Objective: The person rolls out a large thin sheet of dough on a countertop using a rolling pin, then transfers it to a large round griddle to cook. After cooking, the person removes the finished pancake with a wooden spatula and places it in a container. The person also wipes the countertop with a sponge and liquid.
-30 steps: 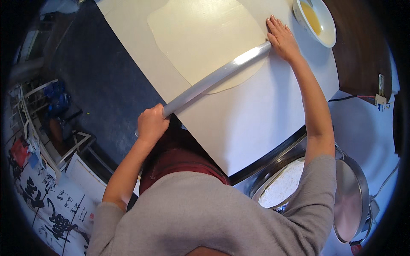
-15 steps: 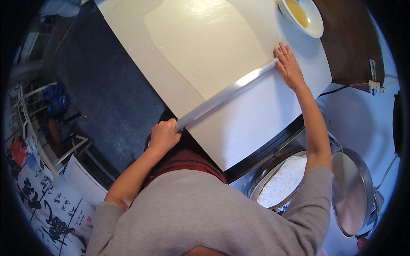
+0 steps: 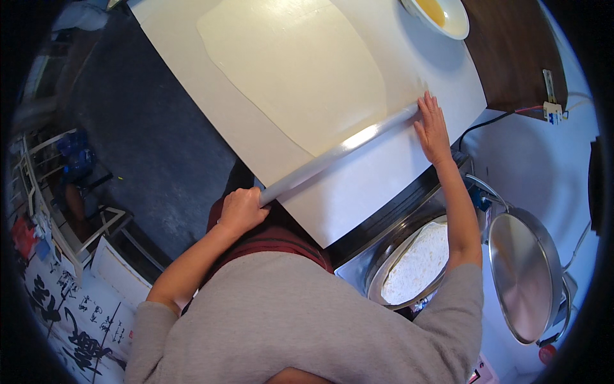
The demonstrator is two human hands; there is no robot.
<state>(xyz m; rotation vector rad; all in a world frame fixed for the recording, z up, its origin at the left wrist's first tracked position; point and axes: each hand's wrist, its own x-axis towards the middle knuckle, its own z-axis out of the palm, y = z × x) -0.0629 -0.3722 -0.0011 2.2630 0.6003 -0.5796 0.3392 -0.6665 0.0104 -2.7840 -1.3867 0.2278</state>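
Note:
A long silvery metal rod [image 3: 339, 150] lies diagonally over the lower edge of a thin, pale dough sheet [image 3: 288, 70] spread on a white board [image 3: 164, 29]. My left hand [image 3: 240, 210] grips the rod's near end beside the board's left edge. My right hand [image 3: 432, 127] rests at the far end on the right, fingers extended and touching it. A white bowl [image 3: 455, 19] with yellow liquid stands above my right hand.
A pan [image 3: 416, 259] with a pale, speckled flatbread sits below the board, beside an upright steel lid [image 3: 521, 276]. A brown wooden surface with a wired switch [image 3: 553, 110] is at right. Dark floor, metal frames and calligraphy sheets [image 3: 70, 307] lie left.
The rod and both hands have moved toward my body, down the dough sheet to its near edge. The view has shifted, so the bowl and board appear higher and further left.

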